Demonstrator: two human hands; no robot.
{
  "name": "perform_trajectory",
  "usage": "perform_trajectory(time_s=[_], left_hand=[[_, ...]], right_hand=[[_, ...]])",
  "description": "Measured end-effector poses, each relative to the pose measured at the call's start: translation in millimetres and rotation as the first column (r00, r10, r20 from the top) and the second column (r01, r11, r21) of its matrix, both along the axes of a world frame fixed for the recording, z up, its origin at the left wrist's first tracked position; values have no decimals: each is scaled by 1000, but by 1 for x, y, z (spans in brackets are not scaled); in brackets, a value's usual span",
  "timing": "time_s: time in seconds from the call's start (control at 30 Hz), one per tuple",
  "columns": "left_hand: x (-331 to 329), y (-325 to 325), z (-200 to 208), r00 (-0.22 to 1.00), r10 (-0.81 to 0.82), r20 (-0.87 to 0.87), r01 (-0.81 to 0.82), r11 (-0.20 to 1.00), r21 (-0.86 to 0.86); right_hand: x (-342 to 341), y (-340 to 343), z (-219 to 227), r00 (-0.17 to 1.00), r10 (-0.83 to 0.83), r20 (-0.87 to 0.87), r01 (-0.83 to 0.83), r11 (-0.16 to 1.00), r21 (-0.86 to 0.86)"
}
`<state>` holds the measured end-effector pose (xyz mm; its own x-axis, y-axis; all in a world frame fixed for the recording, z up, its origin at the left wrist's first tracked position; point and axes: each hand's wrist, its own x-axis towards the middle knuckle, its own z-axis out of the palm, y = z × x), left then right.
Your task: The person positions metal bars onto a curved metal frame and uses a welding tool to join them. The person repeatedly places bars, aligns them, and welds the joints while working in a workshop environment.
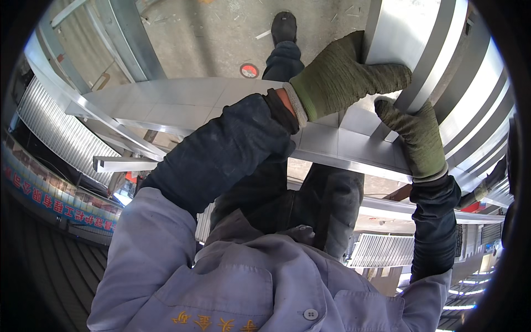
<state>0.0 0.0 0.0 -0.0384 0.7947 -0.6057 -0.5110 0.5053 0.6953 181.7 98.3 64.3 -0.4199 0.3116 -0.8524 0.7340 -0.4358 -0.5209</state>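
Aluminium profile [404, 50]: bright silver ribbed upright, standing on the flat metal frame section [182, 102], upper right.
Left hand [340, 74], green-gloved, clasps its left edge; right hand [415, 138] grips its base.

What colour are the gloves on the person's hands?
Olive green knit, on both the left hand and right hand; shown best in the head view.

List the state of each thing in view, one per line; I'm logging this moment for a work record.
Left hand: gloved, wrapped around the upright metal bar.
Right hand: gloved, grip closed on the same bar lower down.
Flat metal panel: lying level, under both hands.
Shoe: planted on the concrete floor.
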Motion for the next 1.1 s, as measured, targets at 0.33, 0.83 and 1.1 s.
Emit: perform_trajectory(time_s=[0.33,0.83,1.1], left_hand=[[-6,3,9,988,-62,-142,63,998,2],[-3,0,8,999,-5,-53,6,1000,15],[-38,-19,32,787,-611,-85,575,777,-256]], right_hand=[[3,4,0,984,78,158,-65,994,-88],[-1,8,-2,972,105,208,-67,981,-181],[39,-4,-18,997,-37,74,55,965,-257]])
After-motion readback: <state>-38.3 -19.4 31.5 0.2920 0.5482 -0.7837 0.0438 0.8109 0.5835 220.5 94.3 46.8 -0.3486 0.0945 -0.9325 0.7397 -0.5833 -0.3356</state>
